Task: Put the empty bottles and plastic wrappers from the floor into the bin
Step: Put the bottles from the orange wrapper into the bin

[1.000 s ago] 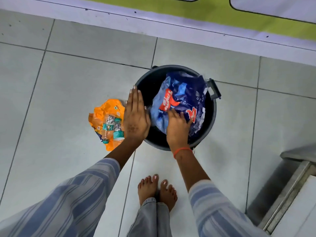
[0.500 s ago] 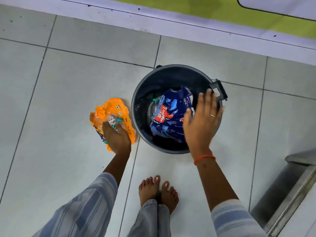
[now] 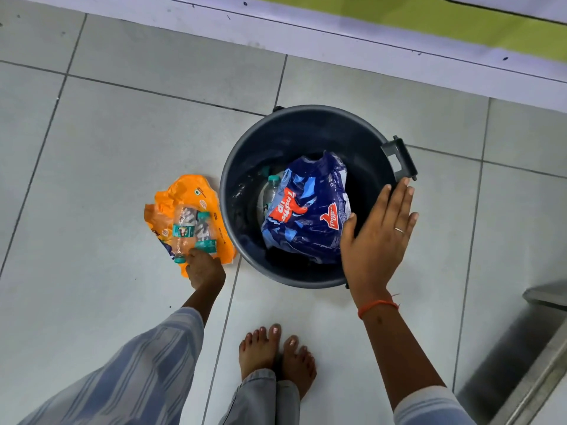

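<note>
A dark round bin (image 3: 306, 113) stands on the tiled floor. Inside it lie a crumpled blue wrapper (image 3: 306, 210) and a clear bottle (image 3: 271, 191). Left of the bin an orange wrapper (image 3: 187, 191) lies flat, with two small clear bottles (image 3: 184, 228) with teal labels on top of it. My left hand (image 3: 204, 268) is down at the near ends of those bottles, fingers curled onto them. My right hand (image 3: 377, 234) hovers flat over the bin's right rim, fingers spread, holding nothing.
My bare feet (image 3: 276, 354) stand just in front of the bin. A white ledge with a green surface (image 3: 399, 19) runs along the far side. A metal frame (image 3: 537, 363) sits at the right near corner.
My right hand let go of the blue wrapper, which sank into the bin, and rose open over the rim. My left hand left the rim and dropped onto the bottles.
</note>
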